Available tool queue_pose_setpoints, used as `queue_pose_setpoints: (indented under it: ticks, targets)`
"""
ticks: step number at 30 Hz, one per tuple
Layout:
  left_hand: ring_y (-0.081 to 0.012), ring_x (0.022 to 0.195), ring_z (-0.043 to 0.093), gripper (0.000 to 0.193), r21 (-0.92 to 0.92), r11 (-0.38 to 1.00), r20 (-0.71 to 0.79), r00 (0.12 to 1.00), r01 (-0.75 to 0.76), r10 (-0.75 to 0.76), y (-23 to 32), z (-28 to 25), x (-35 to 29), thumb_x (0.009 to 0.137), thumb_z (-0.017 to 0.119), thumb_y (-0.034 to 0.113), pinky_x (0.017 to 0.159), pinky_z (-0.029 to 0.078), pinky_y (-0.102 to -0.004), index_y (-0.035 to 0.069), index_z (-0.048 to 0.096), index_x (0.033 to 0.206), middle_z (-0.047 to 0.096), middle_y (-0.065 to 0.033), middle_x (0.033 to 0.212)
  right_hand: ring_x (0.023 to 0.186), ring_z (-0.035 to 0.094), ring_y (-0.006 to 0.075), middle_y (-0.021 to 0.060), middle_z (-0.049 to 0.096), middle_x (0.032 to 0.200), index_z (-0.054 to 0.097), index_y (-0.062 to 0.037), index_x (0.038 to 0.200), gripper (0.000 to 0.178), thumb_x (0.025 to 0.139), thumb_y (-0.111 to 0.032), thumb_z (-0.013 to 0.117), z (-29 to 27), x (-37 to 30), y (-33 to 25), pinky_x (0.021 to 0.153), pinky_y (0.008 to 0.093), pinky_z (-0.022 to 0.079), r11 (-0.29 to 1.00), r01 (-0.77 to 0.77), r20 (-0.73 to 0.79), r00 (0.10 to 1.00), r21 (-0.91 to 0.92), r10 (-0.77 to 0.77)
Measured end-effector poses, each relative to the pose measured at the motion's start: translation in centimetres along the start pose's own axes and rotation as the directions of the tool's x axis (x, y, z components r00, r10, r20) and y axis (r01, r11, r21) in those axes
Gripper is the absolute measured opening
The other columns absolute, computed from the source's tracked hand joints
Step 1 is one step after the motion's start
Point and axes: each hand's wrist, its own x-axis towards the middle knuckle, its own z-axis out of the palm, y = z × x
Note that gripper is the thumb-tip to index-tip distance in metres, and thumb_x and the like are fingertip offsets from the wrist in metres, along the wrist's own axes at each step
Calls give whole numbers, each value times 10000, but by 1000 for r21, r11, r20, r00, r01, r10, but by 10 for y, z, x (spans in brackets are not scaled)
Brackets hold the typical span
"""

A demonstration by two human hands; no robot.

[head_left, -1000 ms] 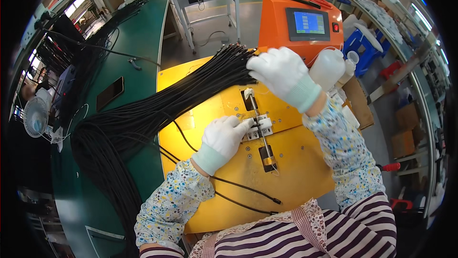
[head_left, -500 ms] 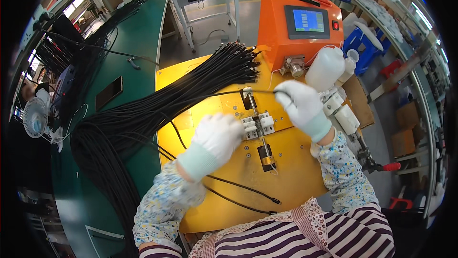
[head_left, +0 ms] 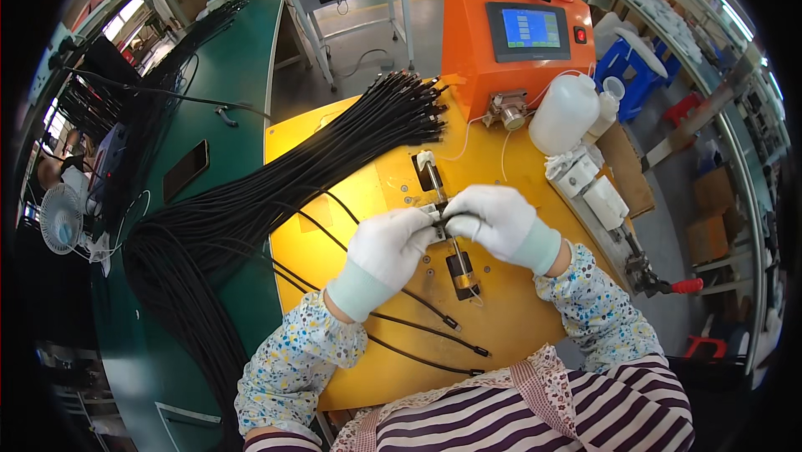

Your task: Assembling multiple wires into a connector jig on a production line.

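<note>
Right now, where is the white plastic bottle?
In the head view, the white plastic bottle stands on the yellow table at the person's upper right, just right of the orange machine and beyond the right hand.

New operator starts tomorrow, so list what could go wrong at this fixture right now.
1. Both gloved hands, left hand and right hand, meet right at the small metal fixture; a fingertip or glove could get pinched.
2. Loose black cables trail under the forearms and might snag.
3. The white bottle stands close by and could be knocked.
</note>
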Motion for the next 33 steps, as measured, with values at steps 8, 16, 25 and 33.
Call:
queue_pose_setpoints:
  ticks: [8, 16, 25, 33]
  targets:
    - [-256, 699, 596, 290, 392, 908, -46, 982, -151, 184, -27, 13, -2, 790, 640, 20, 631, 498, -349, 88, 702, 1064, 600, -80, 767, 808, 619, 299, 90, 632, 826, 643, -79, 874, 104, 844, -179, 647, 3, 5, 31, 717, 390, 500, 936, 95, -82, 988, -339, -129]
    - [-204, 739, 559, 404, 595, 760, 106, 963, -261, 248, -24, 13, -10, 771, 605, 49, 688, 473, -326, 132, 664, 1162, 557, -22, 800, 800, 615, 279, 79, 615, 805, 632, -93, 844, 115, 823, -201, 664, -3, 3, 26, 717, 387, 492, 969, 70, -44, 996, -238, -83]
    - [-212, 785, 562, 397, 604, 748, 121, 959, -276, 257, -17, 14, -19, 790, 595, 61, 717, 469, -336, 129, 650, 1178, 561, -25, 848, 911, 626, 270, 76, 620, 891, 649, -116, 905, 166, 785, -219, 700, 1, 113, 44, 792, 402, 506, 590, 116, 116, 992, -799, -38]
    - [-214, 774, 564, 395, 597, 747, 106, 952, -292, 288, -17, 3, -21, 780, 604, 72, 709, 464, -337, 131, 653, 1168, 558, -26, 825, 863, 657, 282, 82, 649, 882, 644, -98, 898, 131, 803, -185, 667, 1, 135, 40, 741, 380, 537, 528, 214, 200, 976, -822, -84]
